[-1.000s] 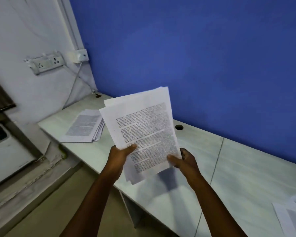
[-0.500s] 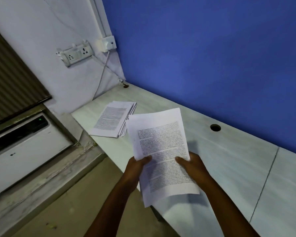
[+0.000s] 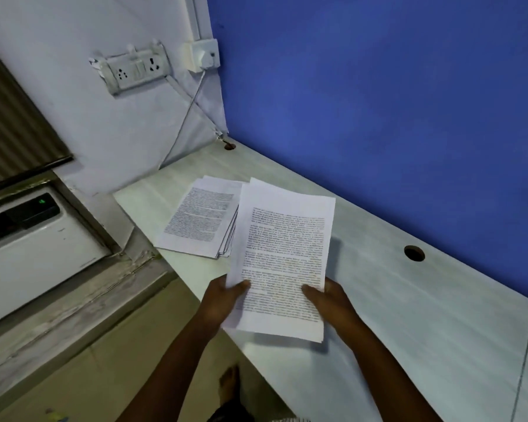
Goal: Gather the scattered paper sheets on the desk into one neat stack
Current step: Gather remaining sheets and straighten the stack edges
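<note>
A bundle of printed paper sheets [image 3: 282, 257] is held above the pale desk [image 3: 409, 315], text side up and slightly fanned. My left hand [image 3: 221, 300] grips its lower left edge, thumb on top. My right hand [image 3: 328, 301] grips its lower right edge. A stack of printed sheets [image 3: 200, 217] lies flat on the desk near the left corner; the held bundle's upper left corner overlaps its right edge in the view. The stack's edges are a little uneven.
A blue wall runs along the desk's back. Two round cable holes [image 3: 414, 253] [image 3: 229, 145] pierce the desk. A socket strip [image 3: 134, 71] and a cable hang on the white wall. A white appliance [image 3: 34, 239] sits at the left, below desk level. My foot [image 3: 229, 383] shows on the floor.
The view has swung left and closer to the desk's corner. The held bundle has come lower and flatter, nearer to the lying stack. Both hands keep their hold.
</note>
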A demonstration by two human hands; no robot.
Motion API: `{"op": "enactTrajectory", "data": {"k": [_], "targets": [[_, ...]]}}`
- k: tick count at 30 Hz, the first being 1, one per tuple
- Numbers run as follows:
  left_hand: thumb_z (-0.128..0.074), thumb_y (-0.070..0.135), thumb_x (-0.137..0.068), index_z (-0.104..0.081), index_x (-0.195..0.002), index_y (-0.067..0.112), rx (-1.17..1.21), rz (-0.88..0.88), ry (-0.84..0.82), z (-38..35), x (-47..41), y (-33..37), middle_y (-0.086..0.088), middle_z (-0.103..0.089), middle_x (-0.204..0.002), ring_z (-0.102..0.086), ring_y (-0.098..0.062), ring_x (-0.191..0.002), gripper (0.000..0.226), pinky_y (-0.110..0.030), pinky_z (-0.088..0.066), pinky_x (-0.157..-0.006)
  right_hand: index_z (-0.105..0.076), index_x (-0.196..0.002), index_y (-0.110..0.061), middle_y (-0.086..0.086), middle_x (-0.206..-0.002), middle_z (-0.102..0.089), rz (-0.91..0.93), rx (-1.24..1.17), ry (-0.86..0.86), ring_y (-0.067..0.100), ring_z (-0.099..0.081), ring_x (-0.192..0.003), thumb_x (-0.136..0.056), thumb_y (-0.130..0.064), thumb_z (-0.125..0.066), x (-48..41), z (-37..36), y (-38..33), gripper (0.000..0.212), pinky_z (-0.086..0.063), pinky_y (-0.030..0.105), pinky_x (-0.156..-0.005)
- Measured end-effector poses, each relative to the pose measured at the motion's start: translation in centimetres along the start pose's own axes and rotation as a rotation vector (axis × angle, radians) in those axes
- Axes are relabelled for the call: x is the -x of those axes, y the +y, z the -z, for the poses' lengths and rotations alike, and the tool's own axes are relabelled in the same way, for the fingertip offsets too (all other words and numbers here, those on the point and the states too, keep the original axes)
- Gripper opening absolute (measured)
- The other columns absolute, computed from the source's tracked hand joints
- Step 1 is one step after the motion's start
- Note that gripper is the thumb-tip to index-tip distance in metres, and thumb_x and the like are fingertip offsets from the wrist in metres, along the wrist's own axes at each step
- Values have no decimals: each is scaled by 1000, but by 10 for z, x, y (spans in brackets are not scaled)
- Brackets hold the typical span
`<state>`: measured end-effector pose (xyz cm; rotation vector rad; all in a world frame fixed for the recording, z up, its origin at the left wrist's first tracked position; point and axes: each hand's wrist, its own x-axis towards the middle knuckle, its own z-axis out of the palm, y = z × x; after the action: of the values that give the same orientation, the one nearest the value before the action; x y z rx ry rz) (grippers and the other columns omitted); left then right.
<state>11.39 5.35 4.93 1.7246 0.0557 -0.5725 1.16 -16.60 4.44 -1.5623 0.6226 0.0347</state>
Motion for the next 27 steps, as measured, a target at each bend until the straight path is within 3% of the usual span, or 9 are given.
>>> {"op": "enactTrajectory", "data": {"k": [3,5,12,16,19,22,24,26,27], "targets": [[-75,17,-88,-73,-90,19,-12,-28,16,40,-39,5,12,-75,-80,-72,-4,-73,3,-14,-52,-63,-70,-115,-23,-3,-114,-74,-43,101,-6,16,-71,-101,-95,-12,-61,-28,-33,-11,25,-57,40,-93],[-76,17,-87,-73,-89,16,-18,-36,29,67,-64,5,10,-75,-80,-72,-7,-74,4,-18,-53,-65,-69,-108,-22,-1,-110,-74,-93,154,-17,17,-72,-97,-95,-12,-59,-46,-58,-21,20,-60,37,-85],[-75,10,-87,-71,-89,23,-18,-59,25,154,-141,18,28,-70,-69,-67,8,-67,14,-6,-48,-60,-67,-92,-28,-5,-99,-74,-119,321,-68,12,-71,-86,-93,-13,-62,-116,-148,-66,16,-54,25,-63],[-78,11,-84,-69,-87,29,-86,-61,76,199,-191,20,30,-69,-69,-63,8,-69,20,-6,-48,-61,-68,-95,-25,-3,-97,-74,-105,424,-83,15,-69,-87,-90,-21,-67,-160,-194,-77,6,-56,32,-73],[-80,20,-84,-71,-90,22,-203,-91,145,220,-226,20,19,-70,-80,-62,-2,-74,11,-10,-45,-59,-65,-87,-27,-8,-83,-69,-102,496,-74,17,-67,-81,-88,-26,-69,-190,-219,-81,4,-55,36,-76],[-76,25,-86,-72,-95,7,-454,-125,195,227,-264,22,0,-64,-88,-58,-15,-79,21,-17,-40,-58,-55,-70,-25,-2,-78,-66,-135,580,-27,29,-71,-84,-86,-28,-69,-220,-238,-89,21,-57,40,-75],[-77,30,-83,-70,-102,2,-589,-95,199,226,-285,19,-8,-61,-94,-59,-23,-88,35,-30,-45,-68,-50,-69,-23,4,-85,-63,-150,684,4,33,-68,-94,-88,-29,-67,-234,-244,-87,26,-53,38,-78],[-79,42,-79,-64,-119,6,-718,-19,172,226,-303,10,-16,-61,-116,-58,-34,-110,56,-38,-47,-90,-57,-91,-12,12,-103,-60,-141,852,74,33,-60,-108,-88,-34,-66,-243,-249,-80,24,-47,34,-84],[-77,48,-79,-59,-126,6,-765,19,153,224,-308,5,-17,-59,-124,-54,-36,-118,66,-40,-44,-97,-56,-105,-7,14,-112,-57,-146,897,133,33,-56,-113,-86,-36,-68,-244,-251,-77,36,-46,35,-87]]}}
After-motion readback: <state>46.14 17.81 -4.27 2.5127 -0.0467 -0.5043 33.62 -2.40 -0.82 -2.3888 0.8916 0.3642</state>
